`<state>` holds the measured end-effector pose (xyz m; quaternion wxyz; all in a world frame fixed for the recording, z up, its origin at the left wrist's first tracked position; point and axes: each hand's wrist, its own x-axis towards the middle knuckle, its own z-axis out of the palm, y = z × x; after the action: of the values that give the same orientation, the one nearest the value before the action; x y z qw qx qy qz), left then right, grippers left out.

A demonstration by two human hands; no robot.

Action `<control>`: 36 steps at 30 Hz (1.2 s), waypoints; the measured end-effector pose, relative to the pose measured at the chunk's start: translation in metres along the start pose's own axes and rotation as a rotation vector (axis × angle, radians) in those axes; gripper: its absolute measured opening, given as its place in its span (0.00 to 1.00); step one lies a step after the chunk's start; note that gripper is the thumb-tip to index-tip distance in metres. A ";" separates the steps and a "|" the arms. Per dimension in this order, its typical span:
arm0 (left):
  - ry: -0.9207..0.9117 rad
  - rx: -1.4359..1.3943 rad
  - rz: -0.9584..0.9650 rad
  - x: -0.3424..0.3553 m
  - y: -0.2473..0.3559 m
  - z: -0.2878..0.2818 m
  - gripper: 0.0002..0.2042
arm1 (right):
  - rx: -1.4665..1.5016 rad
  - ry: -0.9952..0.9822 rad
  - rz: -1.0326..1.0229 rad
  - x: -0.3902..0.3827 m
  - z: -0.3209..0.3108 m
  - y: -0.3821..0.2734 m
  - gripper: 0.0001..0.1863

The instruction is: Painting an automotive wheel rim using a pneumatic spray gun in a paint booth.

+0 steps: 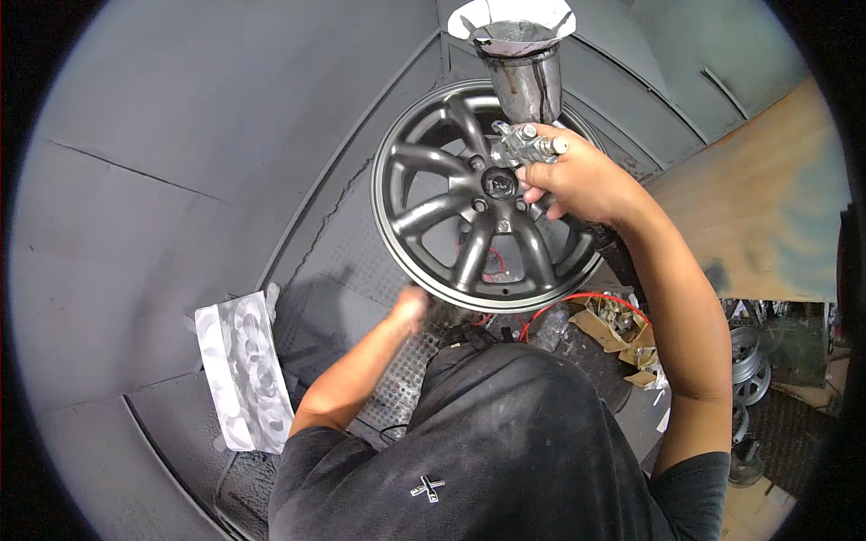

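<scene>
My right hand [586, 176] is closed around a metal spray gun [516, 144]. Its metal cup [528, 83] carries dark drips down the side, and a white paper piece [465, 22] flares around the top. The gun is over a dark grey, multi-spoke car wheel rim [471, 257], close to its centre cap [500, 183]. The wheel's face is turned up toward me, with a lighter outer lip. At the wheel's lower left edge is my left hand [411, 307], blurred. Its fingers are partly hidden, and I cannot tell whether they touch the lip.
Grey sheet walls [180, 135] enclose the left and back. A white sheet with grey ring marks [244, 374] hangs at left. Below the wheel lies a studded metal floor [397, 383]. To the right are a red hose [582, 296], an open cardboard box [600, 329] and more wheels [749, 365].
</scene>
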<state>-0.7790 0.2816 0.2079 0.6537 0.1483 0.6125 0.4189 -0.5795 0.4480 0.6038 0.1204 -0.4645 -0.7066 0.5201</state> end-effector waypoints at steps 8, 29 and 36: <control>-0.079 -0.239 -0.076 -0.039 0.028 0.067 0.12 | -0.009 -0.073 0.010 -0.013 0.001 0.008 0.18; 0.081 -0.263 0.039 0.013 0.061 0.013 0.14 | -0.028 -0.046 0.010 -0.018 -0.025 0.062 0.23; -0.178 -0.111 -0.134 -0.022 0.000 0.076 0.16 | -0.034 0.033 0.173 -0.033 -0.029 0.039 0.29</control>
<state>-0.7063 0.2898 0.2380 0.7394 0.1071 0.5363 0.3927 -0.5221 0.4411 0.5931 0.0789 -0.5343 -0.6705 0.5086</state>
